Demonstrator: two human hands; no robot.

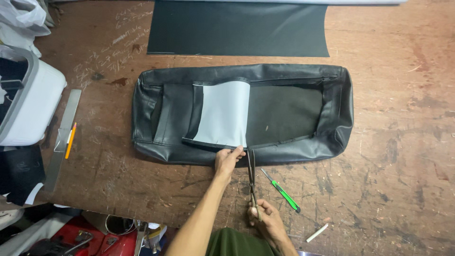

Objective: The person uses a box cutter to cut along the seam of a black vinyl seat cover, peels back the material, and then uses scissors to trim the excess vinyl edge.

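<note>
A black leather cushion cover (303,142) lies flat on the worn wooden table (393,156), underside up. A cut flap (222,114) is folded back, showing its grey backing. My left hand (227,159) pinches the near edge of that flap at the cover's front seam. My right hand (265,220) grips the handles of long black scissors (250,175), whose blades point away from me and reach the cover's edge just right of my left fingers.
A green-handled screwdriver (282,191) lies right of the scissors, a white chalk stick (316,233) further right. A black sheet (237,28) lies at the far edge. At left are a metal ruler (61,137), an orange pencil (70,140) and a white-grey bin (28,99).
</note>
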